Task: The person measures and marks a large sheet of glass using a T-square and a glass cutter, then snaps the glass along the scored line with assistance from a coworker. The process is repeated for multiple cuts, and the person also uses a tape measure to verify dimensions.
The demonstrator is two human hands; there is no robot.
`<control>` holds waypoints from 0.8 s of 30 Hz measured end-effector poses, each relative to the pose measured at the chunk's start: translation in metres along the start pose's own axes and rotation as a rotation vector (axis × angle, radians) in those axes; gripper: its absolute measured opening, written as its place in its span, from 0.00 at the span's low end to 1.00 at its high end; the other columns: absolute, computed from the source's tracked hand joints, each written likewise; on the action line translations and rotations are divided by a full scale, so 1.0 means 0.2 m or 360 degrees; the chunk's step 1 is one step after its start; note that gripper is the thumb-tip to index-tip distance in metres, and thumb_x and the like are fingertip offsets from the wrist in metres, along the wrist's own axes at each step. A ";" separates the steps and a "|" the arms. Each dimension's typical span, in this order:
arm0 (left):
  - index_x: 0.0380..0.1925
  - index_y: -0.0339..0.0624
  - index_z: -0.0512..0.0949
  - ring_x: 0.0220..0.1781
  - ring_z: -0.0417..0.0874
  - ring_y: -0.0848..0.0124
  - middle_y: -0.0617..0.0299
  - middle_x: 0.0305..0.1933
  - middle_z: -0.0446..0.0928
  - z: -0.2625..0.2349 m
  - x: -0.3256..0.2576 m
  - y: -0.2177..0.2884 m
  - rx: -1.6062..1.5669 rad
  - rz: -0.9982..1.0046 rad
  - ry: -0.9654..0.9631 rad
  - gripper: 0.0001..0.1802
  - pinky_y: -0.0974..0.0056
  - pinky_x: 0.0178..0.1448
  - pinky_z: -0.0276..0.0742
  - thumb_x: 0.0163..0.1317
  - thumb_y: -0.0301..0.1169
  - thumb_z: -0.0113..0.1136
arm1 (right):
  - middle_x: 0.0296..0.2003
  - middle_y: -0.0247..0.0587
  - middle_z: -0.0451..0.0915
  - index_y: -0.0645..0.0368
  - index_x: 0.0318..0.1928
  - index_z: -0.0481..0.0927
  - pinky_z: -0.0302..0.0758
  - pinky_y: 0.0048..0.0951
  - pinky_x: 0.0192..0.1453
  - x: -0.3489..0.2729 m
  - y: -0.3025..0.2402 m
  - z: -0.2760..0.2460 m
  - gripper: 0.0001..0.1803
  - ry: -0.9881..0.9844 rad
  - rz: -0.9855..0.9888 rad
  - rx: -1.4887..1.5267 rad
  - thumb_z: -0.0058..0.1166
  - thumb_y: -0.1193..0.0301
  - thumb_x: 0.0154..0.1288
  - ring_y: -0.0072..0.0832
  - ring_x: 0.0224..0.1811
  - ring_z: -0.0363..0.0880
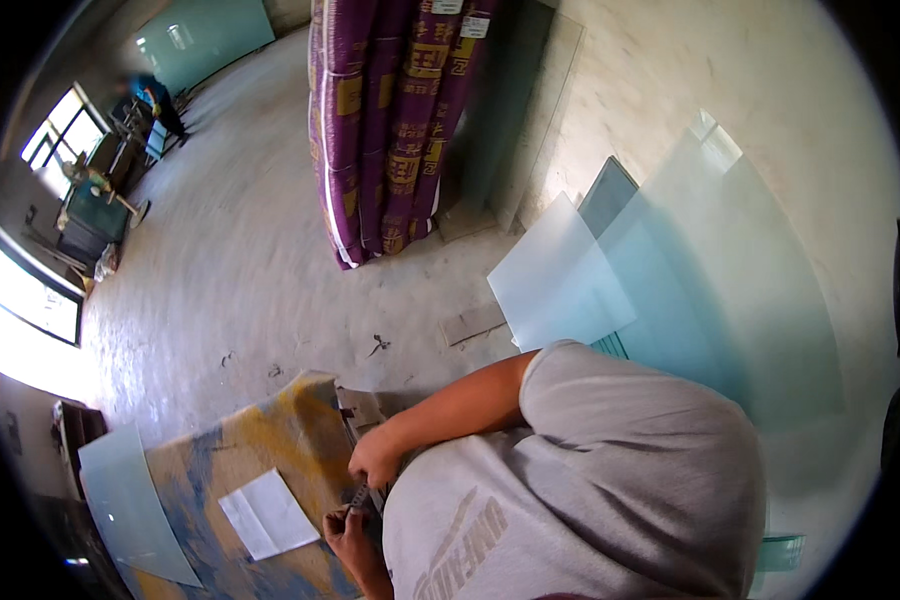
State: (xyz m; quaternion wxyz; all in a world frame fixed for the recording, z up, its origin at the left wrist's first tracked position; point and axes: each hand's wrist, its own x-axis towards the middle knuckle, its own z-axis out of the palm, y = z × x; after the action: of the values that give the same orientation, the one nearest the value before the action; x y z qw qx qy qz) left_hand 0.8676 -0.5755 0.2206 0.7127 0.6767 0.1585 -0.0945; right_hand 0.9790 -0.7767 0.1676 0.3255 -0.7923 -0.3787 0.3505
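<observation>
My right hand (373,457) is closed over one end of a small dark strip-like object (358,496) near the table's edge, close to my body. Below it, my left hand (344,533) is closed in a pinch at the other end. The strip has light and dark markings along it; its exact kind is too small to tell. A creased white sheet of paper (268,513) lies on the table (205,455), left of both hands. The table's cover is worn and blotched yellow and blue.
A pale glass pane (135,500) lies on the table's left end. Purple wrapped bundles (380,140) stand on the floor beyond. Several glass sheets (695,260) lean against the wall at right. Far left, a person in blue (153,98) stands near a window.
</observation>
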 end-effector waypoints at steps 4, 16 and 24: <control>0.33 0.40 0.70 0.31 0.76 0.72 0.63 0.30 0.73 0.30 0.28 0.08 -0.0125 0.0076 0.0143 0.05 0.67 0.38 0.75 0.63 0.22 0.58 | 0.48 0.55 0.84 0.58 0.48 0.83 0.77 0.51 0.56 -0.45 0.57 -0.21 0.22 0.0388 0.0394 0.0018 0.50 0.58 0.59 0.52 0.51 0.82; 0.45 0.40 0.76 0.28 0.80 0.71 0.61 0.34 0.78 0.87 1.05 0.30 0.0104 -0.0070 0.0113 0.12 0.67 0.33 0.76 0.66 0.34 0.63 | 0.42 0.54 0.84 0.51 0.47 0.84 0.77 0.49 0.52 -1.43 1.65 0.10 0.16 0.0773 0.1112 0.0384 0.46 0.63 0.67 0.53 0.47 0.81; 0.57 0.31 0.74 0.35 0.84 0.68 0.57 0.40 0.81 1.17 1.59 0.14 0.0316 -0.0248 -0.0490 0.22 0.64 0.38 0.80 0.68 0.32 0.64 | 0.44 0.57 0.84 0.59 0.43 0.85 0.78 0.47 0.55 -1.96 2.06 0.41 0.18 0.1420 0.1997 0.0678 0.51 0.58 0.71 0.54 0.50 0.81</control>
State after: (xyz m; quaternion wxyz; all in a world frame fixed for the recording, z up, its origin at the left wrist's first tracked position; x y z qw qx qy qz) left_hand 1.1964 -0.7818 0.1422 0.6488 0.7070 0.0895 -0.2671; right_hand 0.8827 -1.2880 -0.0770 0.3327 -0.8440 0.3788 0.1831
